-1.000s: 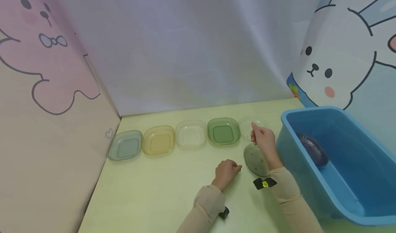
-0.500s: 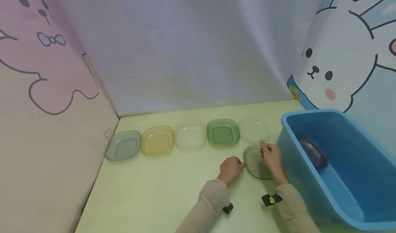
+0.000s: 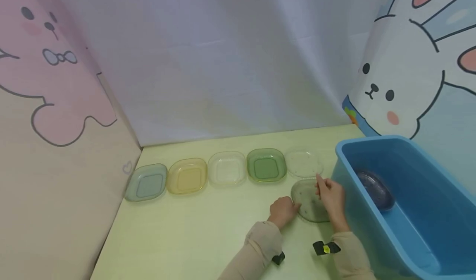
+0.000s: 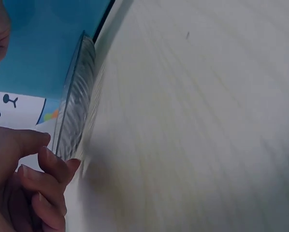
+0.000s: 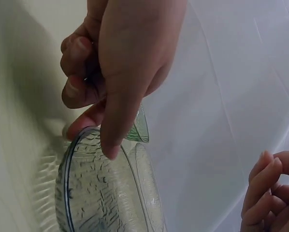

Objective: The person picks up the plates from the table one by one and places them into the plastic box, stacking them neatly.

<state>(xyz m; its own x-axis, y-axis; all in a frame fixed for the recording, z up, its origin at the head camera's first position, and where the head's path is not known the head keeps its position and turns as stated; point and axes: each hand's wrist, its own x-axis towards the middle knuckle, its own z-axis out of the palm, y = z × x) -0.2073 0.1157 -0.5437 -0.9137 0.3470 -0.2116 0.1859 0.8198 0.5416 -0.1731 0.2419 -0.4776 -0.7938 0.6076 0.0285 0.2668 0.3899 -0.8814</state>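
A grey-green glass plate [image 3: 310, 207] with rounded corners lies on the table in front of a clear glass plate [image 3: 304, 163]. My right hand [image 3: 332, 199] is at its right side; in the right wrist view the thumb [image 5: 116, 130] reaches over the rim and the index finger is at the outer side, pinching the edge. My left hand [image 3: 283, 211] is at the plate's left edge. In the left wrist view its thumb [image 4: 36, 141] and bent fingers [image 4: 52, 166] lie on either side of the rim, with a small gap showing at the thumb.
A row of glass plates runs left along the back: green [image 3: 266, 165], clear [image 3: 227, 169], yellow [image 3: 187, 176] and blue-grey [image 3: 146, 183]. At the right stands a blue plastic tub [image 3: 409, 247] with a dark, shiny oval object [image 3: 375, 191] inside. Cartoon-printed walls border the table.
My right hand has come back from the clear plate to the grey-green plate's right edge. My left hand has moved right to its left edge. The plates have stayed in place.
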